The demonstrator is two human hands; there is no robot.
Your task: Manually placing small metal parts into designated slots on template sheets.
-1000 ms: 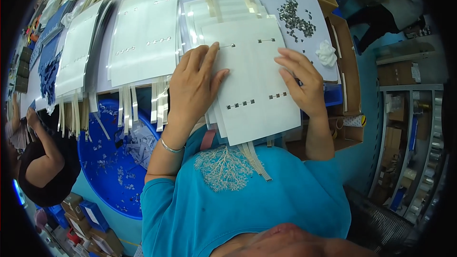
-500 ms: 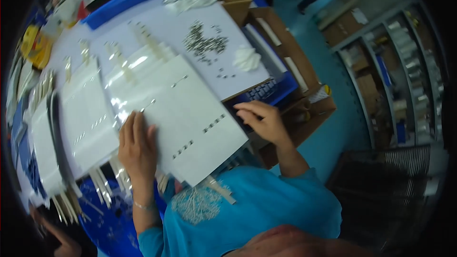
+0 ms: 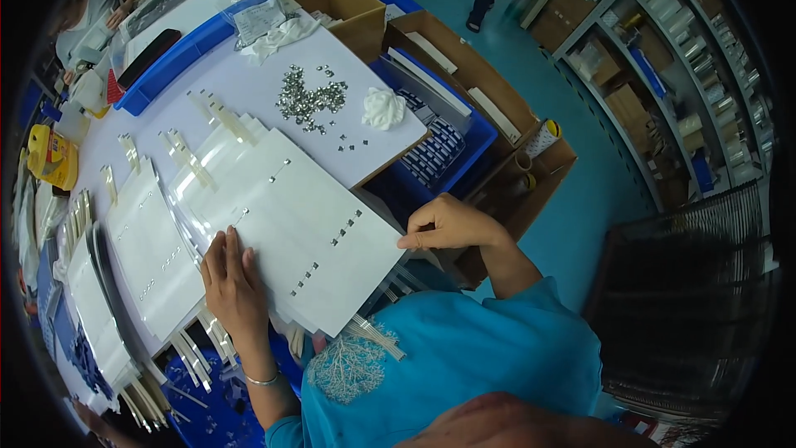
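Note:
A stack of white sheets (image 3: 307,199) with tail-like flat strips at both ends lies on the table in front of me. Small metal pieces stand on the top sheet in short rows, plus two linked pairs. My left hand (image 3: 235,286) rests flat on the stack's left edge, fingers stretched out. At the right corner of the top sheet, my right hand (image 3: 448,226) is closed, thumb and forefinger pinching that corner. Beyond the stack lies a scattered heap of small shiny metal pieces (image 3: 308,99) beside a crumpled white cloth (image 3: 384,108).
More white sheets (image 3: 145,245) with strips lie to the left. A blue bin (image 3: 485,145) of dark parts and open cardboard boxes (image 3: 531,129) stand at the right. A yellow container (image 3: 51,156) is at far left, and shelves (image 3: 663,75) stand far right. Other people are in the background.
My right hand has come from just off the sheet's right edge, fingers loosely apart, to a pinch at its corner. My left hand stays flat on the stack. The whole view has shifted.

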